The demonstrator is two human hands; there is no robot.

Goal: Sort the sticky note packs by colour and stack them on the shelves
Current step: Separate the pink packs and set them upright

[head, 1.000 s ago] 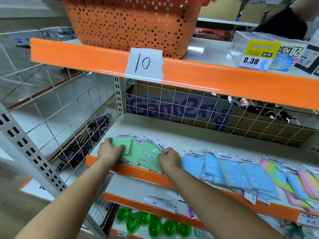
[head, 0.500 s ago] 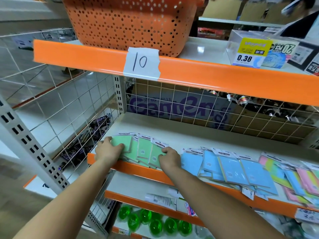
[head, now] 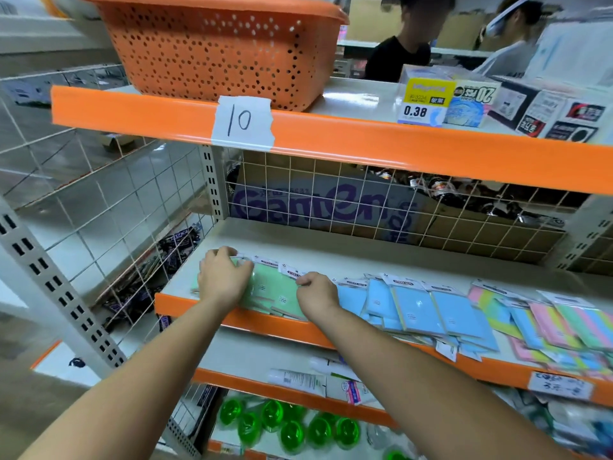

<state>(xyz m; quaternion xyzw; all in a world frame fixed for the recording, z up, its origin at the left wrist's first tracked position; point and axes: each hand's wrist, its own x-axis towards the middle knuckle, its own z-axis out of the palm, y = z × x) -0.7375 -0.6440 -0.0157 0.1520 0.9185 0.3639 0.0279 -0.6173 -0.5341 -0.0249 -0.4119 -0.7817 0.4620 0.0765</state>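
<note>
Green sticky note packs (head: 272, 290) lie overlapped at the left end of the middle shelf (head: 298, 250). My left hand (head: 224, 277) lies over their left side with its fingers curled on the top pack. Against their right edge presses my right hand (head: 316, 293), fingers bent. The two hands squeeze the green packs between them. Blue packs (head: 418, 310) lie in a fanned row just to the right. Striped multicolour packs (head: 557, 323) lie at the far right, some hanging over the orange shelf lip.
An orange perforated basket (head: 215, 48) and boxed goods (head: 441, 101) stand on the upper shelf (head: 358, 101), whose lip carries a label "10". Wire mesh (head: 331, 207) closes the back and left side. Tubes (head: 298, 380) and green bottles (head: 292, 433) fill lower shelves. Two people (head: 404, 51) stand behind.
My hands have closed in toward each other, pushing the spread green packs into a tighter pile. The left hand has moved right over the top pack. The camera has tilted up a little.
</note>
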